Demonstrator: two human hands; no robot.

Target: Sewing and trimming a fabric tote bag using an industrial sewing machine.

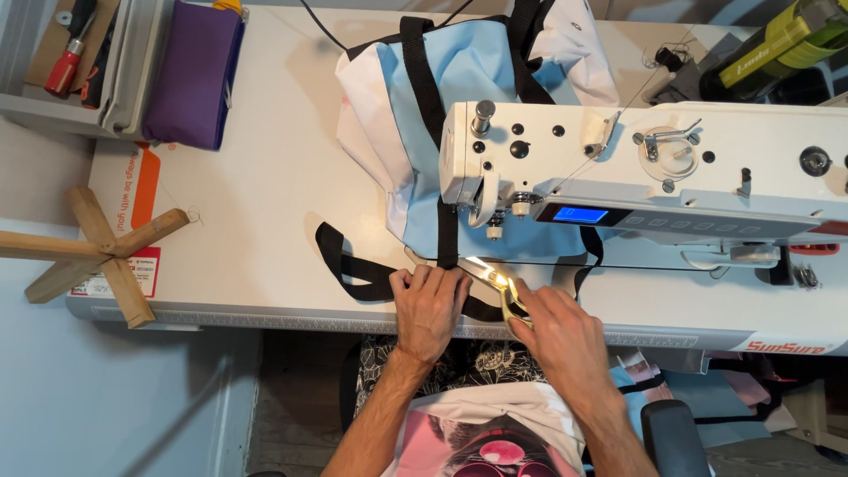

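A big white counter fills most of the view. On its right side sits a large white sewing machine with a small blue screen on its front. Behind and under the machine lies a bag made of light blue and white cloth, with black straps running over it. One black strap comes out from the bag and lies flat on the counter near the front edge, making a loop to the left of the hands. The left hand lies flat on this strap, just in front of the machine's needle part, with its fingers spread and pressing down on the strap, so it is open and not gripping anything. The right hand is just beside it, on the right, and it is closed around the handles of a pair of gold scissors. The scissor blades point to the left and up, toward the strap between the two hands, and they shine brightly under the machine's lamp. I cannot tell if the blades touch the strap. At the back left of the counter lies a purple pouch. Next to it, further left, is a grey tray with a red-handled screwdriver inside. A wooden cross-shaped stand sticks out at the left edge.
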